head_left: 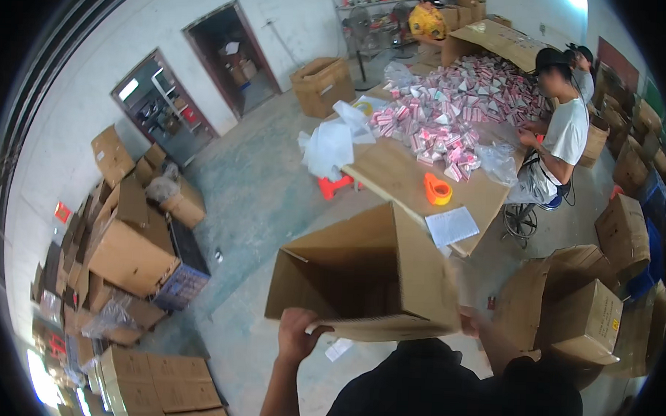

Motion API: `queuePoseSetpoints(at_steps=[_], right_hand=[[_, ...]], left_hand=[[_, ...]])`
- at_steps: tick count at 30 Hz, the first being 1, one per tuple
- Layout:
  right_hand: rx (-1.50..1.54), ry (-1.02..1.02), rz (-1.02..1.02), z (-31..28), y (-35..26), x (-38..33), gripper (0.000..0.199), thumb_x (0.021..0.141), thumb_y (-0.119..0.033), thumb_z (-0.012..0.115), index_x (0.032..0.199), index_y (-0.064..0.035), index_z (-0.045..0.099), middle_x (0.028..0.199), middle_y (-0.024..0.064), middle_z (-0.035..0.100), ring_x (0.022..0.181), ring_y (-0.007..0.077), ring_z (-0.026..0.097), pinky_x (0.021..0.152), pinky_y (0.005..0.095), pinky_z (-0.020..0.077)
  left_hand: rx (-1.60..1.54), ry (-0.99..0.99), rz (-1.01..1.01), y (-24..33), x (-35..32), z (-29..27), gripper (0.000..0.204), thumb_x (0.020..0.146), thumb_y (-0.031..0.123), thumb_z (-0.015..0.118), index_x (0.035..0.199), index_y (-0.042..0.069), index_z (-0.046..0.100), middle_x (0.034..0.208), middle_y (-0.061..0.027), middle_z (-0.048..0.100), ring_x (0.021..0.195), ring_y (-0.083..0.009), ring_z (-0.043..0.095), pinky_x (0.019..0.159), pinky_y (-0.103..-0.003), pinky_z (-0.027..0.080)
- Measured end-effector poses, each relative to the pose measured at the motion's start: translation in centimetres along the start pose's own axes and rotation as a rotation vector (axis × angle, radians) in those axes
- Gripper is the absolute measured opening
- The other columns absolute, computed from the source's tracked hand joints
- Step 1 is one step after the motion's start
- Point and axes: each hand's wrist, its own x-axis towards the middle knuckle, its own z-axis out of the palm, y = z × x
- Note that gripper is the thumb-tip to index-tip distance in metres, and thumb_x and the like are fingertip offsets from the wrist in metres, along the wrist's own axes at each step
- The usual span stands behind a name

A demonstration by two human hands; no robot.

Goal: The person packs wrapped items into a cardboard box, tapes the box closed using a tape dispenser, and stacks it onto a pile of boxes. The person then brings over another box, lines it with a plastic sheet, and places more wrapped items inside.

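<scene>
An empty-looking cardboard box (379, 264) is held up at the lower middle of the frame, its wide mouth turned toward the camera. Its walls are stiff, matte brown board, meeting in straight creases, and the inside falls into deep shadow. The left hand (298, 337) is clamped on the near rim at the box's lower left corner, thumb over the edge. The right hand (470, 323) is at the lower right corner, blurred and partly hidden by the board, so how its fingers are set cannot be told.

Beyond the box, a flat, tan table (389, 170) runs toward the upper right. On its near end are a glossy orange tape roll (438, 190) and a thin white sheet (452, 227). Farther up lies a loose heap of small wedge-shaped pieces (461, 102) in pink and white, with a crinkled clear bag (498, 164) at its edge. Filmy, whitish plastic (328, 148) droops over the table's left side, above a red stool (336, 186).

A person in a white top (570, 135) sits at the upper right, hands near the heap. Large open carton (520, 310) flaps bulge at the lower right; creased brown cartons (133, 249) pile up at the left on the smooth, stained grey floor (249, 198).
</scene>
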Motion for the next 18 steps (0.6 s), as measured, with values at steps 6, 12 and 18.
queuePoseSetpoints(at_steps=[6,12,18], right_hand=[[-0.379,0.579,0.063,-1.3,-4.4,8.5,0.047,0.092,-0.042,0.065,0.115,-0.0016,0.057,0.106,0.0142,0.065,0.088,0.0274,0.067,0.064,0.0373,0.0545],[-0.541,0.693,0.058,1.5,-12.3,15.6,0.036,0.090,-0.033,0.062,0.088,0.0027,0.066,0.075,0.0140,0.068,0.052,0.0225,0.064,0.039,0.0373,0.0463],[-0.244,0.564,-0.378,13.1,-25.6,21.8,0.043,0.096,-0.040,0.056,0.103,0.0009,0.064,0.094,0.0118,0.069,0.073,0.0196,0.068,0.059,0.0308,0.0534]], left_hand=[[0.130,-0.135,0.245,-4.0,11.9,3.7,0.024,0.063,0.013,0.078,0.078,0.013,0.060,0.081,0.0015,0.065,0.079,-0.0199,0.062,0.077,-0.036,0.045],[0.218,-0.187,0.440,-8.6,25.6,5.3,0.019,0.065,0.009,0.072,0.079,0.014,0.061,0.083,0.0021,0.065,0.080,-0.0188,0.061,0.077,-0.035,0.045],[0.150,-0.236,0.511,-11.9,36.4,12.2,0.014,0.073,0.008,0.066,0.085,0.015,0.064,0.086,0.0022,0.065,0.085,-0.0192,0.061,0.084,-0.037,0.044]])
